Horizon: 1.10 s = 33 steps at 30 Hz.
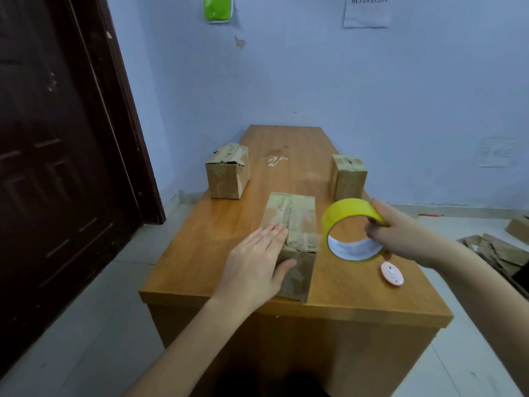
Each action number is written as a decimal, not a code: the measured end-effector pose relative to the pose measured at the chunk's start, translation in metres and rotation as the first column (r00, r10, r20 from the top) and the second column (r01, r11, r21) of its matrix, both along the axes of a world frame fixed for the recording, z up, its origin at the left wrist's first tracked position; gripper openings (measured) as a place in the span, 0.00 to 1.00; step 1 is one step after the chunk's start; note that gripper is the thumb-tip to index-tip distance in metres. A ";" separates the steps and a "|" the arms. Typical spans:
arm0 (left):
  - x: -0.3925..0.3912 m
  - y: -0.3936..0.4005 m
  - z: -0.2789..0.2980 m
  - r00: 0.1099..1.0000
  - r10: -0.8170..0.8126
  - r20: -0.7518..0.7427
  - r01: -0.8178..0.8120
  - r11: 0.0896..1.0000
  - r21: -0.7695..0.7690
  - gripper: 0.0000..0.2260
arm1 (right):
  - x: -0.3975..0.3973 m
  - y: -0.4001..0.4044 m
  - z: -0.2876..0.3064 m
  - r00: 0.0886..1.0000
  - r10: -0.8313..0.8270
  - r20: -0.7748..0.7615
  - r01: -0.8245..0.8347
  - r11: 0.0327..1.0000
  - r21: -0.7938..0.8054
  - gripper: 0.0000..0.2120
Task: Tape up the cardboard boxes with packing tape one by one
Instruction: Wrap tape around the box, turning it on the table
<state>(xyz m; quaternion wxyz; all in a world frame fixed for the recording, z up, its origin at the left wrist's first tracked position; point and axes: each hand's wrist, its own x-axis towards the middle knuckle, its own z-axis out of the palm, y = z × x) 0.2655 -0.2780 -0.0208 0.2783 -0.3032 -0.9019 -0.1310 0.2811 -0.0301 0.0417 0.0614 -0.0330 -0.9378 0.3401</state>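
Observation:
A worn cardboard box (297, 222) lies near the front of the wooden table (214, 247). My left hand (257, 262) rests flat on its near left top, fingers straight and the thumb against the front face. My right hand (400, 233) grips a yellow roll of packing tape (347, 222) and holds it in the air just right of that box. Two more cardboard boxes stand further back: one at the left (227, 174), one at the right (347, 177), both with old tape on top.
A small pink oval gadget (392, 273) lies on the table under the roll. A scrap of clear tape (276, 161) sticks to the tabletop between the back boxes. Flattened cardboard (495, 250) lies on the floor to the right. A dark door (57, 138) stands to the left.

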 end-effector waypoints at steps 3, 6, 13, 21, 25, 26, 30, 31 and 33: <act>0.000 0.003 0.001 1.000 -0.011 0.017 0.011 1.000 0.006 0.23 | 0.004 0.003 -0.009 1.000 -0.008 0.026 0.008 1.000 -0.017 0.03; 0.000 0.004 0.002 1.000 0.007 0.021 -0.007 1.000 -0.004 0.23 | 0.005 0.000 -0.021 0.999 -0.011 0.032 0.013 0.999 -0.044 0.09; 0.000 0.010 0.007 1.000 -0.010 -0.011 0.009 0.994 -0.109 0.24 | 0.001 -0.004 -0.030 1.000 -0.006 0.021 0.007 0.998 -0.056 0.11; 0.006 0.039 0.001 0.996 -0.087 -0.009 0.083 0.976 -0.201 0.28 | 0.003 -0.005 -0.029 0.999 -0.003 0.040 0.005 0.999 -0.052 0.11; 0.007 0.040 0.004 0.996 -0.078 -0.035 0.070 0.980 -0.189 0.28 | 0.004 -0.005 -0.030 0.998 -0.003 0.060 0.007 0.998 -0.065 0.09; 0.007 0.040 0.004 0.996 -0.083 -0.037 0.075 0.980 -0.182 0.28 | 0.004 -0.006 -0.029 0.998 -0.004 0.064 0.009 0.997 -0.079 0.09; 0.011 0.032 -0.001 0.995 0.105 -0.003 -0.104 0.990 -0.091 0.37 | 0.005 -0.007 -0.029 0.998 -0.012 0.067 0.019 0.994 -0.105 0.09; 0.013 0.030 -0.003 0.990 0.137 0.009 -0.136 0.988 -0.067 0.38 | 0.005 -0.008 -0.030 0.998 -0.009 0.064 0.016 0.994 -0.110 0.09; 0.014 0.028 -0.005 0.987 0.163 -0.009 -0.163 0.985 -0.055 0.36 | 0.005 -0.009 -0.032 0.999 -0.005 0.052 0.011 0.993 -0.119 0.09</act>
